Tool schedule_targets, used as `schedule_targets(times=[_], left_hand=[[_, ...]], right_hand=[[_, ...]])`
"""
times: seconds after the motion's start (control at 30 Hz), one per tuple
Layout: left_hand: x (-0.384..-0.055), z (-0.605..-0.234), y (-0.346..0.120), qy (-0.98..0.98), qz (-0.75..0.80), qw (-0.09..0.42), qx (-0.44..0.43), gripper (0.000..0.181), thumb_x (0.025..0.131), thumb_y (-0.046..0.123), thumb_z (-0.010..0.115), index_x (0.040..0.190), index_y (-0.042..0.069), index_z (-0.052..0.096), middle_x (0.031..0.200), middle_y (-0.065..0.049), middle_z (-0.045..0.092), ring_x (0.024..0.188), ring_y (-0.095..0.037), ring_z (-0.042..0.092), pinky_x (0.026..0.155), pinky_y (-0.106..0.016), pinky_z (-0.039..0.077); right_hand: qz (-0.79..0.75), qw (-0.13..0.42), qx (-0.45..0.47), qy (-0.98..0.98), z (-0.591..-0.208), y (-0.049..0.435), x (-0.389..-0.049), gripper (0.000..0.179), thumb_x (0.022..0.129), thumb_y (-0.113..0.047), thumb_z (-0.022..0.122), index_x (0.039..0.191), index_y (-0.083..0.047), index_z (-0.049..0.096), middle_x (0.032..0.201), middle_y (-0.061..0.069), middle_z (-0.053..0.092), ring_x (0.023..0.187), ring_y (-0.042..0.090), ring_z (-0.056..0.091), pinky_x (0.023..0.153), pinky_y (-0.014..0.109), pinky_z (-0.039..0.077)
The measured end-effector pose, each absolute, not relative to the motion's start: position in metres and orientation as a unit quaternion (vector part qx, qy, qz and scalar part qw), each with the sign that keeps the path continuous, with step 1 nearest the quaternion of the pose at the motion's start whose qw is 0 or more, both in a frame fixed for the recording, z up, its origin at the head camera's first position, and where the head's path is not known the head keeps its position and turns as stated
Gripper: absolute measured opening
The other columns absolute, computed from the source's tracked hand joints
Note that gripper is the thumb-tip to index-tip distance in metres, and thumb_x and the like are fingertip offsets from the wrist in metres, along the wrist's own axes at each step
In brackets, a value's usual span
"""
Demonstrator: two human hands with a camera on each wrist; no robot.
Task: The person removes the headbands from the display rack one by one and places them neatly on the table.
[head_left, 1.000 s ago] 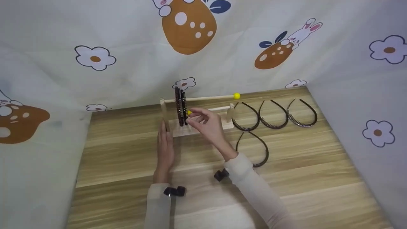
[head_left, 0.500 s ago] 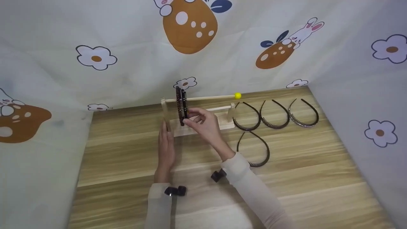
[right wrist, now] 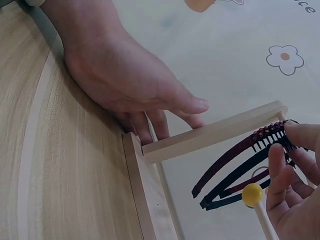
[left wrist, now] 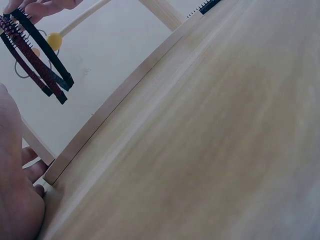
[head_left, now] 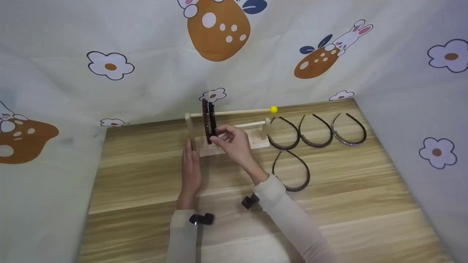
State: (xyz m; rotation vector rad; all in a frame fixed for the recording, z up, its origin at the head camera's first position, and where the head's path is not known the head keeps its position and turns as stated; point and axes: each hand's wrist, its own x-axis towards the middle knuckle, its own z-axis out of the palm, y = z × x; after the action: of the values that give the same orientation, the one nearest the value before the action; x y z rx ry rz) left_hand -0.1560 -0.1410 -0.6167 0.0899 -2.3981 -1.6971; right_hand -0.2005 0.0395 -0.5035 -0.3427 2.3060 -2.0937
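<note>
A pale wooden stand (head_left: 266, 132) has two rods, one higher at the back. Several toothed headbands (head_left: 207, 122), dark red and black, hang together on the upper rod (head_left: 241, 112) near its left end. My right hand (head_left: 236, 144) pinches the lower part of the black headband (right wrist: 240, 172) nearest it, between thumb and fingers. My left hand (head_left: 191, 170) rests with straight fingers against the stand's left post (right wrist: 200, 137), by the base. In the left wrist view, the hanging headbands (left wrist: 37, 55) show their teeth; the right hand's fingers (left wrist: 47, 6) touch their top.
Several dark headbands lie on the wood-grain table (head_left: 139, 175): three in a row (head_left: 316, 146) right of the stand, and one (head_left: 307, 179) in front, near the right forearm. A yellow ball (head_left: 273, 109) caps the upper rod. A patterned cloth (head_left: 153, 87) hangs close behind.
My right hand has shifted slightly left, and the black headband now sits closer to the others. The lower rod's yellow ball has become hidden behind that hand. My left hand stays put.
</note>
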Motion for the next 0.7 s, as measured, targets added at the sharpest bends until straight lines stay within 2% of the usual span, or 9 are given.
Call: schedule_targets(times=[0.1,0.33,0.5,0.7], left_hand=[[-0.1557,-0.6154,-0.1404,-0.812,-0.574,0.100,0.034,0.062,0.123,0.040,0.028,0.180,0.023,0.014,0.184,-0.012,0.021,0.166,-0.045,0.021,0.129,-0.076,0.019],[-0.1547,-0.6174,-0.1404,-0.808,-0.578,0.106,0.029,0.064,0.122,0.047,0.026,0.180,0.023,0.014,0.184,-0.015,0.020,0.166,-0.046,0.021,0.130,-0.075,0.017],[-0.1551,-0.6163,-0.1397,-0.808,-0.578,0.110,0.026,0.062,0.123,0.043,0.026,0.180,0.023,0.014,0.184,-0.015,0.019,0.167,-0.045,0.020,0.131,-0.074,0.016],[-0.1563,-0.6149,-0.1397,-0.812,-0.572,0.111,0.028,0.065,0.122,0.047,0.024,0.180,0.020,0.015,0.185,-0.013,0.019,0.167,-0.045,0.019,0.131,-0.075,0.016]], right_hand=[[-0.672,0.001,-0.110,0.732,-0.5036,0.0395,-0.2005,0.022,0.095,0.000,0.086,0.113,0.008,0.078,0.100,0.016,0.080,0.071,0.006,0.069,0.061,0.019,0.057],[-0.681,-0.004,-0.108,0.724,-0.5038,0.0405,-0.2008,0.021,0.096,0.004,0.083,0.114,0.010,0.076,0.100,0.016,0.079,0.071,0.006,0.068,0.059,0.018,0.054],[-0.679,-0.010,-0.106,0.726,-0.5027,0.0422,-0.2005,0.021,0.096,0.004,0.082,0.114,0.010,0.075,0.099,0.016,0.079,0.071,0.006,0.068,0.062,0.019,0.056],[-0.678,-0.021,-0.100,0.728,-0.5013,0.0460,-0.1997,0.022,0.097,0.003,0.082,0.115,0.010,0.075,0.098,0.014,0.079,0.074,0.012,0.070,0.065,0.021,0.059]])
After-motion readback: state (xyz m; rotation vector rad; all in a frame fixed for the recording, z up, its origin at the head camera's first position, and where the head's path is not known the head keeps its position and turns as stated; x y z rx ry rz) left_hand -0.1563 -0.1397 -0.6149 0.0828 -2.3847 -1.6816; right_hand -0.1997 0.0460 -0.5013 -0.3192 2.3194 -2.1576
